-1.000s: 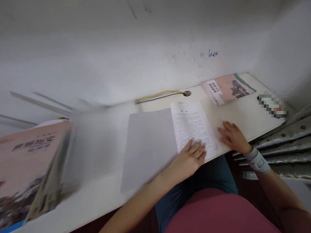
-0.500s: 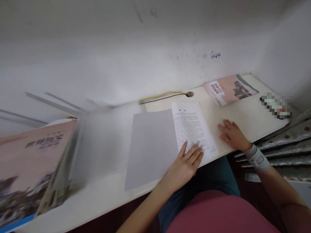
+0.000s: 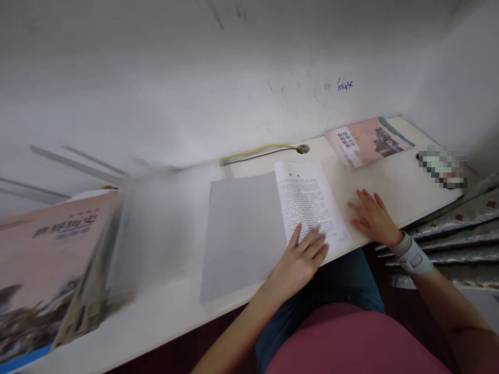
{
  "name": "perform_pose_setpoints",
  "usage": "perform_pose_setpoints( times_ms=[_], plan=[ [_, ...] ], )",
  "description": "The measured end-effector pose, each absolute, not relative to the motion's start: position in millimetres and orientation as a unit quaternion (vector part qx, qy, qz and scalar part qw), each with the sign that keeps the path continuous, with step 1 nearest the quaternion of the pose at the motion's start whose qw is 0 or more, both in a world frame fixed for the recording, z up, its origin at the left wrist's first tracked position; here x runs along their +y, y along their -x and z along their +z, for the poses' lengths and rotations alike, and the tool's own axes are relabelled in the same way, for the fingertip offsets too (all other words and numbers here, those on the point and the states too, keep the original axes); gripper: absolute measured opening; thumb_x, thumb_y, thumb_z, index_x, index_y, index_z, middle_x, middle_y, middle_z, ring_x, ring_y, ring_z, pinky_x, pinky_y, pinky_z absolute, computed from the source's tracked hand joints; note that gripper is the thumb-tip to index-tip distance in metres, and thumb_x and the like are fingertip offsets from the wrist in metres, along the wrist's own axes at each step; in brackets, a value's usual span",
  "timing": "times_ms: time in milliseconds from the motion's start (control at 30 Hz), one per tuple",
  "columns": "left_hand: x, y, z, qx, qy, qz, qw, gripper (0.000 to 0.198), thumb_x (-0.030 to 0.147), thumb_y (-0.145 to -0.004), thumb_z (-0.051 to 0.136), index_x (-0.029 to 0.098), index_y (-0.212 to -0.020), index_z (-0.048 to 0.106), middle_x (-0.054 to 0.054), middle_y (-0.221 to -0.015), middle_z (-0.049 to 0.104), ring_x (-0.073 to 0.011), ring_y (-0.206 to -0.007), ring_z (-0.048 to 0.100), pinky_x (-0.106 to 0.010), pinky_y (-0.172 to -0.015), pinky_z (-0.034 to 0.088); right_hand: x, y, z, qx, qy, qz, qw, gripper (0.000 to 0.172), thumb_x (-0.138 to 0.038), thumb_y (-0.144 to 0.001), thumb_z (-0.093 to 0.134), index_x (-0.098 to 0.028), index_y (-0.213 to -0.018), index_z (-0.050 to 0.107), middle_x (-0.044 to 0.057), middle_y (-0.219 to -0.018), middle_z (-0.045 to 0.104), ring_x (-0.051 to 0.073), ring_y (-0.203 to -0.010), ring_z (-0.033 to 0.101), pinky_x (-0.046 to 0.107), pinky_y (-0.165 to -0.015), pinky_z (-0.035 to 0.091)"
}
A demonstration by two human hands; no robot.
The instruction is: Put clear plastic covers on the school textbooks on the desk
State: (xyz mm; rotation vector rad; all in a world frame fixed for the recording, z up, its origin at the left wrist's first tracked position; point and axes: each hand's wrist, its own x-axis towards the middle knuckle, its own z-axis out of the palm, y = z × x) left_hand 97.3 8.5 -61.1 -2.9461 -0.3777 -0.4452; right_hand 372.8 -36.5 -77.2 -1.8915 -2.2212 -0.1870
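An open booklet (image 3: 273, 213) lies on the white desk (image 3: 390, 182), with a blank grey page on the left and a printed page on the right. My left hand (image 3: 302, 257) rests flat on the lower part of the printed page, fingers spread. My right hand (image 3: 370, 218) lies flat on the desk just right of the booklet, fingers stretched out, holding nothing. A grey band (image 3: 413, 254) wraps my right wrist.
A pink-covered book (image 3: 368, 141) lies at the back right. A larger pink book (image 3: 50, 265) lies blurred at the near left. A yellow cable (image 3: 261, 150) runs along the wall into a desk hole (image 3: 303, 149). A blurred-out object (image 3: 442, 166) sits at the right edge.
My left hand slid slightly toward me along the printed page. My right hand barely moved.
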Motion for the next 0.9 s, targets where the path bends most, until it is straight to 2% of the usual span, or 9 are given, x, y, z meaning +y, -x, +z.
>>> perform_pose_setpoints(
  times_ms=[67,167,333,467,633,700,833,900],
  plan=[
    [7,-99,-61,-0.130,0.979,-0.140,0.075,0.024,0.020,-0.090,0.049,0.019,-0.110,0.062,-0.006,-0.122,0.062,-0.0252,-0.123,0.048,-0.055,-0.111,0.013,-50,-367,-73,-0.785,0.610,-0.056,0.090,0.045,-0.042,-0.090,0.045,-0.023,-0.131,0.050,0.017,-0.139,0.044,0.030,-0.132,0.035,0.053,-0.105,0.027],
    [3,-104,-58,-0.151,0.980,-0.103,0.080,0.029,0.021,-0.091,0.047,0.021,-0.117,0.059,-0.008,-0.126,0.059,-0.0251,-0.122,0.048,-0.056,-0.110,0.017,-74,-357,-71,-0.798,0.599,-0.045,0.052,0.057,-0.051,-0.085,0.052,-0.025,-0.136,0.044,0.019,-0.139,0.044,0.032,-0.130,0.038,0.052,-0.101,0.033],
    [-8,-121,-51,-0.194,0.977,-0.045,0.077,0.046,0.026,-0.090,0.049,0.031,-0.134,0.044,-0.008,-0.142,0.043,-0.0312,-0.118,0.051,-0.057,-0.102,0.029,-91,-345,-77,-0.781,0.620,-0.069,0.026,0.068,-0.062,-0.078,0.053,-0.028,-0.136,0.043,0.021,-0.143,0.037,0.037,-0.130,0.036,0.056,-0.098,0.033],
    [-12,-134,-49,-0.208,0.976,-0.019,0.060,0.045,0.031,-0.089,0.050,0.032,-0.134,0.045,-0.010,-0.141,0.044,-0.0333,-0.116,0.052,-0.059,-0.099,0.032,-90,-340,-77,-0.777,0.623,-0.088,0.017,0.067,-0.059,-0.083,0.048,-0.017,-0.135,0.045,0.023,-0.138,0.044,0.035,-0.127,0.040,0.052,-0.101,0.033],
    [-12,-138,-47,-0.215,0.975,-0.015,0.048,0.045,0.034,-0.087,0.052,0.030,-0.132,0.047,-0.010,-0.136,0.050,-0.0349,-0.114,0.052,-0.060,-0.096,0.035,-91,-342,-76,-0.791,0.607,-0.068,0.035,0.064,-0.054,-0.089,0.040,-0.008,-0.135,0.043,0.019,-0.136,0.048,0.030,-0.126,0.043,0.046,-0.104,0.033],
    [-12,-138,-45,-0.216,0.975,-0.012,0.044,0.047,0.034,-0.086,0.054,0.030,-0.133,0.047,-0.011,-0.136,0.049,-0.0359,-0.115,0.051,-0.061,-0.095,0.035,-92,-342,-75,-0.792,0.606,-0.069,0.035,0.064,-0.054,-0.089,0.041,-0.010,-0.135,0.043,0.019,-0.136,0.049,0.030,-0.126,0.044,0.046,-0.103,0.035],
    [-13,-139,-44,-0.217,0.975,-0.008,0.039,0.051,0.034,-0.084,0.057,0.028,-0.134,0.046,-0.012,-0.137,0.048,-0.0364,-0.116,0.050,-0.061,-0.095,0.034,-92,-336,-71,-0.784,0.613,-0.092,0.011,0.061,-0.056,-0.084,0.049,-0.021,-0.133,0.047,0.019,-0.139,0.044,0.035,-0.125,0.044,0.050,-0.097,0.038],
    [-13,-139,-45,-0.220,0.975,-0.013,0.037,0.049,0.033,-0.085,0.055,0.029,-0.133,0.046,-0.012,-0.136,0.048,-0.0359,-0.116,0.049,-0.062,-0.095,0.034,-92,-331,-66,-0.775,0.624,-0.099,-0.001,0.057,-0.054,-0.084,0.050,-0.020,-0.130,0.050,0.020,-0.137,0.046,0.035,-0.123,0.045,0.051,-0.097,0.037]
  ],
)
